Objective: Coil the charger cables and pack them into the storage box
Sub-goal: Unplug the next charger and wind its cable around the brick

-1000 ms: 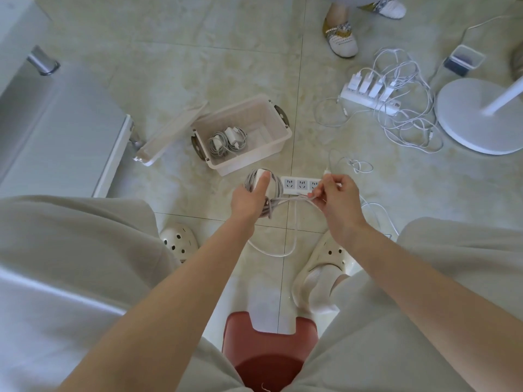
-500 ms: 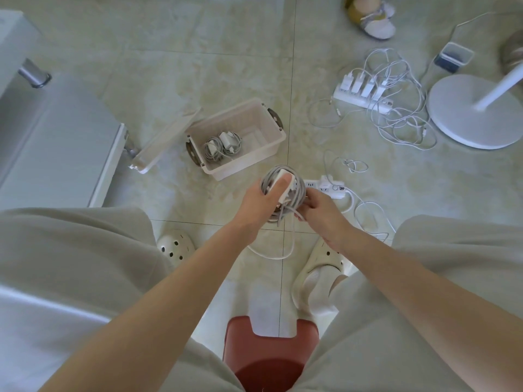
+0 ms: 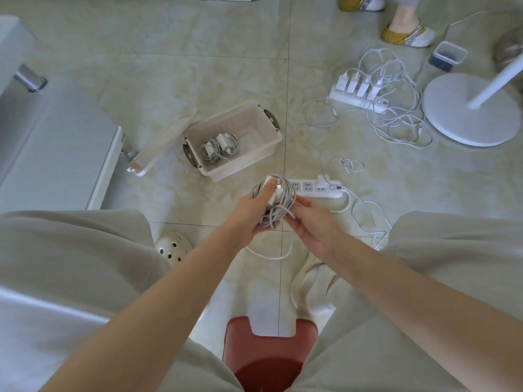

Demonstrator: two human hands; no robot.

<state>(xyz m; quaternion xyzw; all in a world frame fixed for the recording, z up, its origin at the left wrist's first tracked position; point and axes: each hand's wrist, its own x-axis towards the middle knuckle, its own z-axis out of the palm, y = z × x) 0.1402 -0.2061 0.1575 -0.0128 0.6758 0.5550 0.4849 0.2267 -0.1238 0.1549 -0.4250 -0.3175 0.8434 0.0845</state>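
The coiling looks nearly done: the left hand [image 3: 249, 213] grips the charger coil [image 3: 278, 199] above the floor, thumb pressing the adapter, while the right hand [image 3: 314, 222] pinches its loose tail. Next, I judge, tuck that end and carry the coil to the open storage box [image 3: 243, 165], where two coiled chargers [image 3: 218, 147] lie. A power strip [image 3: 317, 189] lies just beyond the hands; the lid [image 3: 161, 145] rests against the box's left end.

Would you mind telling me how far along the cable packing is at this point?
Done: two coiled chargers lie in the open storage box. In hand: the left hand grips a third coiled charger while the right hand pinches its loose cable end. Left: that coil goes in the box, one charger sits plugged in the near power strip, four more in the far power strip amid tangled cables.
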